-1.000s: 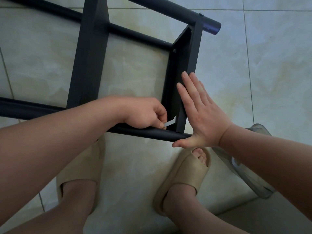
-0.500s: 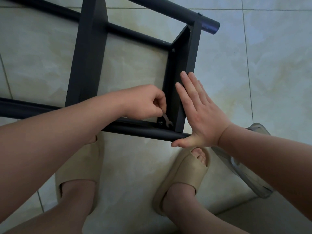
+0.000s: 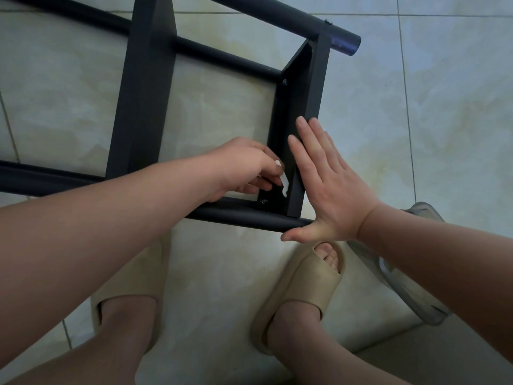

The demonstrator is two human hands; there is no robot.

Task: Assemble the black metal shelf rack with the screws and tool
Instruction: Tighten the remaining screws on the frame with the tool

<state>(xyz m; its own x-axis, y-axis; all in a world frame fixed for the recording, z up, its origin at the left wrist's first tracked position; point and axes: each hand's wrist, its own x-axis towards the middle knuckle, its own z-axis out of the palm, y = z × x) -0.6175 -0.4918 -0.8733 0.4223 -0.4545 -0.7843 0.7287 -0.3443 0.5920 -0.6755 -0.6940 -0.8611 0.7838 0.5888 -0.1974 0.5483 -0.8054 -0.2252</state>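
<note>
The black metal shelf rack [image 3: 147, 93] lies on its side on the pale tiled floor [image 3: 449, 112], right in front of the person's feet. The feet wear tan rubber slippers [image 3: 302, 287].

The left hand [image 3: 244, 168] pinches a small flat silver wrench [image 3: 283, 182] between the thumb and the curled fingers. The wrench stands almost upright inside the corner of the rack. Its lower end hangs just beside a small silver screw [image 3: 263, 201], a little to the right of it and not on it. That screw sits in the corner where the flat black end bar [image 3: 301, 107] meets the round black tube [image 3: 244, 216] nearest the feet.

Half a second ago the wrench end was down on this screw and leaned the other way. One second ago the left hand was lower, by the tube, and the wrench lay almost flat. Now the hand is higher and the wrench is lifted off the screw.

The right hand [image 3: 327, 187] is flat, with straight fingers pressed on the outer side of the end bar and the thumb under the end of the tube. It has stayed in the same spot the whole time. The rack has not moved either.

A clear plastic thing [image 3: 413, 287] lies on the floor under the right arm.
</note>
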